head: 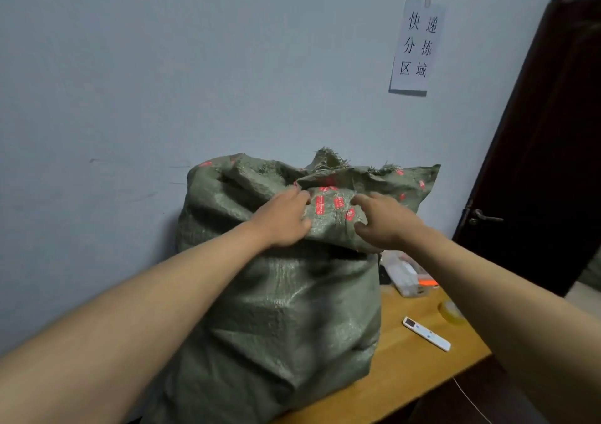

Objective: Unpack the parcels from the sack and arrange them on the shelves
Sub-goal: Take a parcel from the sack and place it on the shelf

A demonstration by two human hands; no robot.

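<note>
Both hands, left hand (286, 217) and right hand (380, 222), are gripping with curled fingers the folded-over top flap of the upright green woven plastic sack (279, 309), its mouth lying directly beyond them.

Whatever fills the sack (279, 309) is shut away behind its folded-over green weave, and my own fingers (300, 196) vanish into that fold, so I cannot tell how much cloth they hold. The sack's bottom left corner and both my arms run off the lower edge, and the dark door (549, 150) is cut by the right edge. Behind my right forearm the clear box (405, 275) on the desk (422, 368) is half hidden, the print on the white remote (426, 333) is too small to read, and the pale roll (450, 311) is a blur.
</note>
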